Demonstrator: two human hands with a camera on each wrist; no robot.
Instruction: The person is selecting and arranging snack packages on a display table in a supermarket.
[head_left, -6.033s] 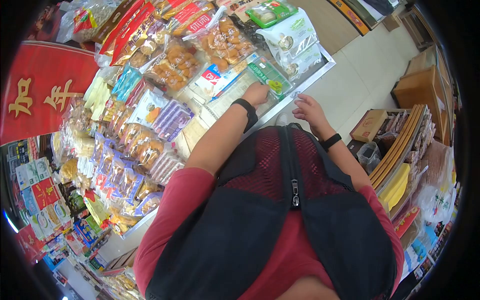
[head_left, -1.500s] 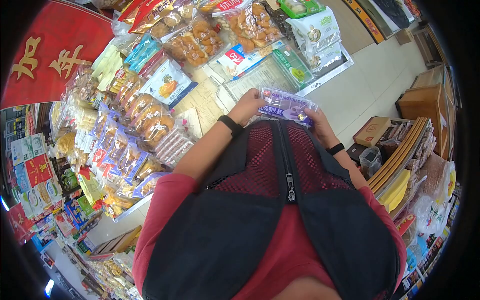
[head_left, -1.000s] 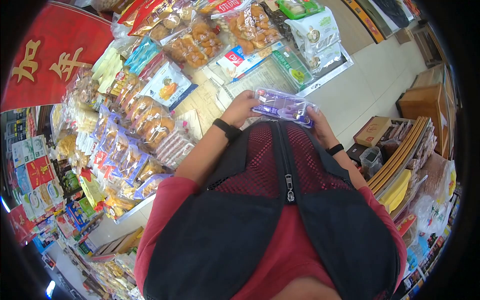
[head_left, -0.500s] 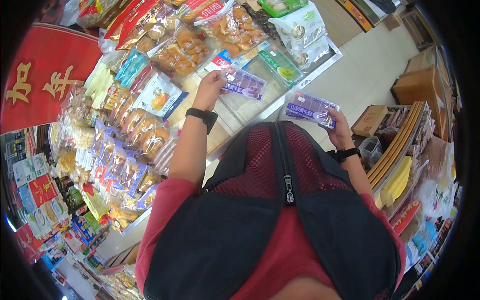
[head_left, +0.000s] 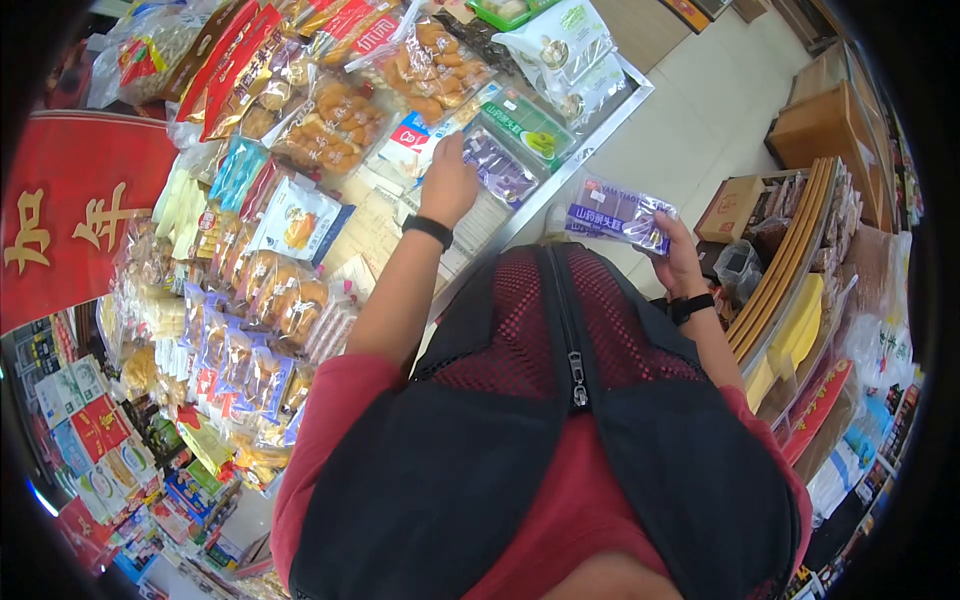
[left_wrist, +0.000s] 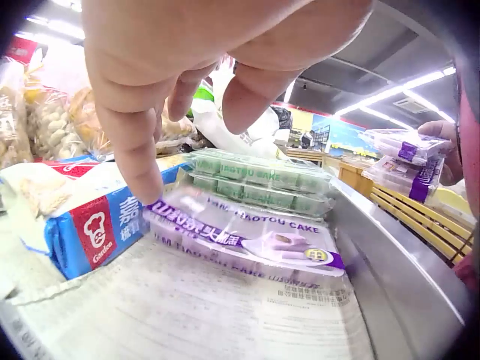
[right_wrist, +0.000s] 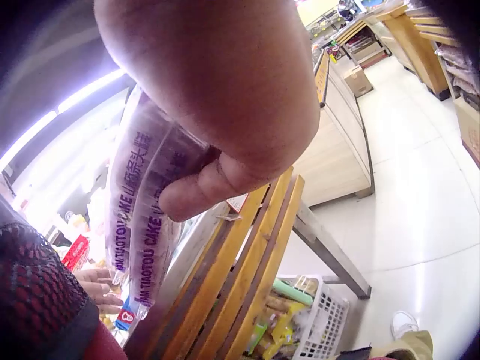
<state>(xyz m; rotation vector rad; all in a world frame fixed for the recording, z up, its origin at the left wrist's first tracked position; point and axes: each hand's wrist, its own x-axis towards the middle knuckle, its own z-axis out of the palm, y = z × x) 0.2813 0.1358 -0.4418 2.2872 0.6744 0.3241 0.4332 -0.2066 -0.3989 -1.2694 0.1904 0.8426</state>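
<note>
My left hand (head_left: 449, 178) reaches out over the display shelf (head_left: 592, 148). One fingertip rests on the left end of a purple taro cake pack (head_left: 500, 168) (left_wrist: 247, 236), and the other fingers of the left hand (left_wrist: 150, 150) are lifted. That pack lies flat on printed paper, beside a green cake pack (head_left: 527, 125) (left_wrist: 259, 180). My right hand (head_left: 678, 255) (right_wrist: 225, 112) grips more purple cake packs (head_left: 618, 212) (right_wrist: 139, 225) by one end, in front of my chest and clear of the shelf.
A blue-and-red Garden wafer pack (left_wrist: 82, 232) lies left of the purple one. Bags of pastries (head_left: 330, 120) and white bun bags (head_left: 560, 50) fill the shelf. Wooden racks (head_left: 800, 260) and a cardboard box (head_left: 735, 205) stand to my right, across a tiled aisle.
My left hand took one purple pack from the bundle at my chest, carried it out and laid it on the shelf beside the green pack. The right hand kept the rest and drifted right.
</note>
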